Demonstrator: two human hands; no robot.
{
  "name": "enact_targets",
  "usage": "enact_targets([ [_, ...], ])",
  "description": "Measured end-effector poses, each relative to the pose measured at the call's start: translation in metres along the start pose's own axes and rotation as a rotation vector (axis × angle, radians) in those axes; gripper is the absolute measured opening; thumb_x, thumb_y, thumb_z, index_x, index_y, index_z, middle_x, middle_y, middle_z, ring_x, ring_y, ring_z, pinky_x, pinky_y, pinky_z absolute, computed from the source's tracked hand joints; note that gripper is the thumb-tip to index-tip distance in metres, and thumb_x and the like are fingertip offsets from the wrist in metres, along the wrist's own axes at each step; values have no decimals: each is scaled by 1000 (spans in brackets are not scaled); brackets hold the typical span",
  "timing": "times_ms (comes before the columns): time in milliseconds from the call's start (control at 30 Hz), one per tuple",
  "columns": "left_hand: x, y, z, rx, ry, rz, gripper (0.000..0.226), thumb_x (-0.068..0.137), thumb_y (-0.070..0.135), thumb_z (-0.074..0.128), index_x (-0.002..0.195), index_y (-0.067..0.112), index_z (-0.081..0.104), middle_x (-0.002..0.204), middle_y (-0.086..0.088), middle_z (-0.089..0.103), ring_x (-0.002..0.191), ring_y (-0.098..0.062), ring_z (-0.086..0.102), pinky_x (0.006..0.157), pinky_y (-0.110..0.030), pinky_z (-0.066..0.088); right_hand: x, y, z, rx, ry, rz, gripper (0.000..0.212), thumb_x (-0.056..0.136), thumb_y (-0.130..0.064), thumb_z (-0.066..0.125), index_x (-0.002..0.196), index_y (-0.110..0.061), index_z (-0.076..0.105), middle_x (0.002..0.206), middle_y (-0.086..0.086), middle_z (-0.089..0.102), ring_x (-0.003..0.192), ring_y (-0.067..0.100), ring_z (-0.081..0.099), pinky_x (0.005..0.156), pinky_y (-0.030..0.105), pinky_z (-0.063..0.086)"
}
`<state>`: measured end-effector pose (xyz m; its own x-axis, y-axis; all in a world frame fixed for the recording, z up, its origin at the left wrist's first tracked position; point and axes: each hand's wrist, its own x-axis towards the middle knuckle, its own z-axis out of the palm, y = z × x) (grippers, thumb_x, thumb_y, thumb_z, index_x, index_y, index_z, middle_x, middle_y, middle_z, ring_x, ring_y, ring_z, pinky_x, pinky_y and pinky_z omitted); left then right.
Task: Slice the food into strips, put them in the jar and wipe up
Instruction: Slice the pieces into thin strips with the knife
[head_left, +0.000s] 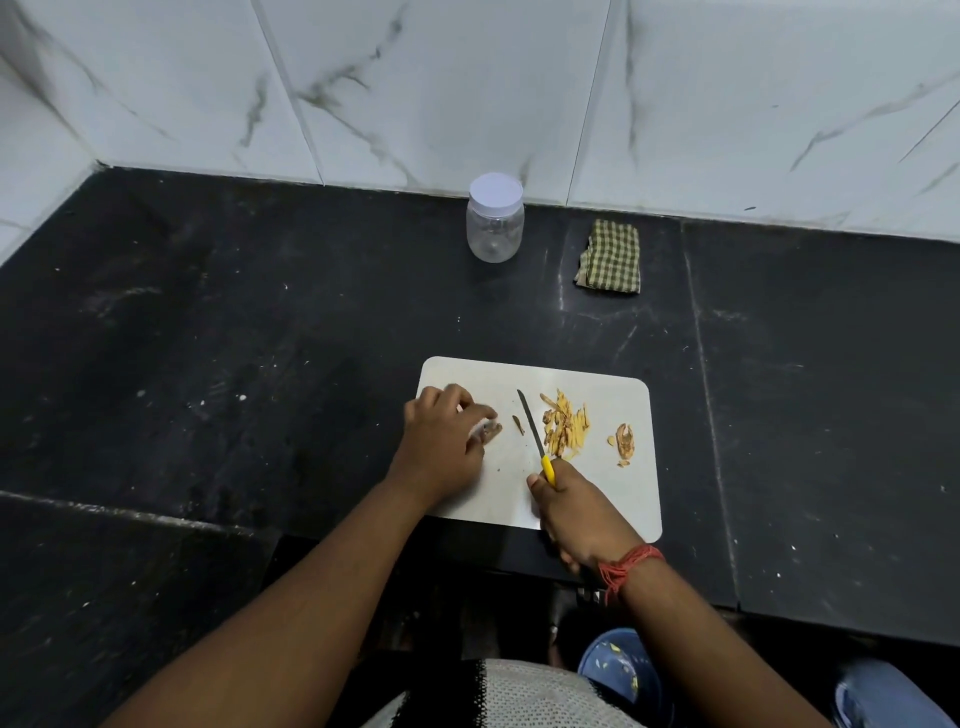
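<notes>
A white cutting board (613, 499) lies on the black counter. On it sits a heap of yellow strips (565, 427), with brown peel scraps (625, 442) to its right. My right hand (582, 514) grips the yellow handle of a knife (532, 427), whose blade lies left of the heap. My left hand (441, 447) pinches a small brown piece (492, 431) at the board's left side. Another sliver (518, 424) lies between that piece and the blade. A clear jar (494, 218) with a white lid on stands by the wall, beside a folded checked cloth (610, 257).
The black stone counter (234, 338) stretches wide to the left and right of the board, backed by a white marble-tiled wall (467, 78). Below the counter's front edge, a blue container (621, 670) holds yellow scraps.
</notes>
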<state>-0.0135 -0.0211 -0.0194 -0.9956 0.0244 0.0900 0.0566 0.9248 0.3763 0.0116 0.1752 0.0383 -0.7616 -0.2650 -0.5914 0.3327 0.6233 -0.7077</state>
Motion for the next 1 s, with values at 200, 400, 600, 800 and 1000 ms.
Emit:
enact_targets([
  [200, -5, 8, 7, 16, 7, -2, 22, 91, 40, 61, 107, 29, 70, 109, 5, 59, 105, -23, 49, 90, -42, 34, -1, -1, 2, -2, -7, -2, 20, 103, -38, 36, 98, -20, 41, 65, 9, 48, 36, 17, 40, 37, 23, 37],
  [400, -4, 16, 10, -38, -21, -71, 25, 93, 45, 59, 111, 29, 66, 117, 8, 58, 113, -21, 46, 92, -39, 32, -3, 2, 3, -31, -3, 6, 24, 102, -40, 36, 96, -18, 41, 67, 10, 49, 36, 19, 41, 37, 23, 37],
  [600, -7, 17, 13, -107, 24, -121, 15, 91, 40, 66, 101, 29, 71, 110, 8, 59, 111, -19, 46, 93, -39, 31, -6, 3, 8, -98, -16, -5, 25, 103, -38, 36, 102, -13, 41, 67, 10, 51, 32, 17, 43, 37, 24, 38],
  [800, -6, 23, 13, -145, 17, -200, 15, 90, 41, 67, 100, 32, 71, 111, 9, 57, 112, -18, 45, 96, -37, 29, -4, 2, 14, -119, -22, 13, 27, 103, -38, 35, 102, -12, 42, 72, 9, 52, 37, 18, 44, 39, 23, 38],
  [1000, -6, 25, 14, -169, 4, -234, 14, 90, 41, 67, 101, 33, 70, 110, 11, 56, 113, -16, 43, 97, -34, 26, 1, 5, 19, -136, -11, 25, 27, 102, -38, 36, 100, -12, 42, 73, 10, 52, 38, 20, 45, 40, 25, 39],
])
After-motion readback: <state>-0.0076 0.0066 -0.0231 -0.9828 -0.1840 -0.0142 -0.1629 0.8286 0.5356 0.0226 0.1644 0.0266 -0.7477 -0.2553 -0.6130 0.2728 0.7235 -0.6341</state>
